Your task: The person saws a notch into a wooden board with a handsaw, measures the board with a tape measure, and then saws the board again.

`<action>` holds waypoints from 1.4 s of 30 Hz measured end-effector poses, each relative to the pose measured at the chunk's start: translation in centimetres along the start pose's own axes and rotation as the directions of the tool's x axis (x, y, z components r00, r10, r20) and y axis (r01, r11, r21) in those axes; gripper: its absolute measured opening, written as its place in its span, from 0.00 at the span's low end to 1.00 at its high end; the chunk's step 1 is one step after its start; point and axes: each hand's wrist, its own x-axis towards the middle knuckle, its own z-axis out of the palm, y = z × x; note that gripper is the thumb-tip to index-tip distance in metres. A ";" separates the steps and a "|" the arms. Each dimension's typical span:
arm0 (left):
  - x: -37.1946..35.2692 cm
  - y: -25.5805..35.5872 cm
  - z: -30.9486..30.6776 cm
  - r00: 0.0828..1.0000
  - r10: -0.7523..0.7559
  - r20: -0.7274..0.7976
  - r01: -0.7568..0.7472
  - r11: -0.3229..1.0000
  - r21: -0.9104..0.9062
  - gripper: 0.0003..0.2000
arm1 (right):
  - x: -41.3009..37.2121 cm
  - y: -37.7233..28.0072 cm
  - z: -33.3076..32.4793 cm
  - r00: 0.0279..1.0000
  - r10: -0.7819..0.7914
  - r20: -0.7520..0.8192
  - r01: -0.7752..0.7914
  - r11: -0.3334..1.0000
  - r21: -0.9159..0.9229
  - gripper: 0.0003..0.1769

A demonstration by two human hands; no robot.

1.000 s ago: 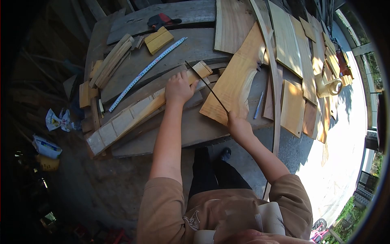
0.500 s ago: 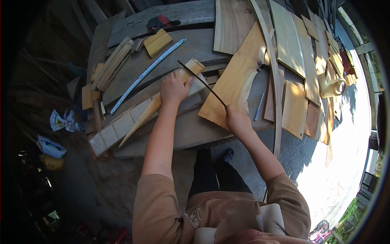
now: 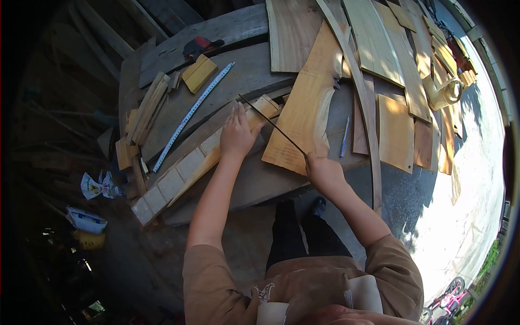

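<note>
My left hand (image 3: 237, 134) bears down on a tapered wooden strip (image 3: 208, 159), fingers over its upper side and thumb apart. This strip lies along a pale, marked board (image 3: 164, 187) on the workbench. In a closed fist, my right hand (image 3: 324, 172) holds a thin dark saw (image 3: 277, 127), seen nearly edge-on. Its blade slants up to the left, across the strip close to its far end, just beyond my left thumb. The saw's grip is hidden inside my fist. Under the blade's lower part, a wide board (image 3: 298, 119) with a wavy edge lies on the bench.
A white measuring tape (image 3: 193, 112), a wood block (image 3: 199, 73) and a red-and-black object (image 3: 201, 49) lie on the workbench (image 3: 244, 70). Narrow offcuts (image 3: 149, 111) are at left. A blue pen (image 3: 344, 138), a long curved strip (image 3: 362, 97), several planks (image 3: 395, 130) and a beige jug (image 3: 445, 93) are at right.
The saw has slid a little down and right along its length relative to the strip. My left fingers have straightened somewhat on the wood. The whole view has shifted slightly.
</note>
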 end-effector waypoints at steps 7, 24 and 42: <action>0.2 0.5 -0.4 0.997 -0.036 0.070 0.036 0.999 0.005 0.29 | 2.8 -1.1 1.3 0.998 0.051 0.046 -0.054 0.996 0.074 0.07; 0.1 0.5 -0.5 0.999 0.008 -0.047 -0.009 1.000 -0.017 0.23 | 10.2 -5.1 1.5 0.999 -0.037 0.008 0.036 0.991 0.126 0.09; 0.2 0.4 -0.5 0.998 -0.037 -0.053 0.035 0.998 -0.049 0.19 | 5.2 -4.2 0.1 0.999 0.046 0.005 -0.046 0.996 0.070 0.07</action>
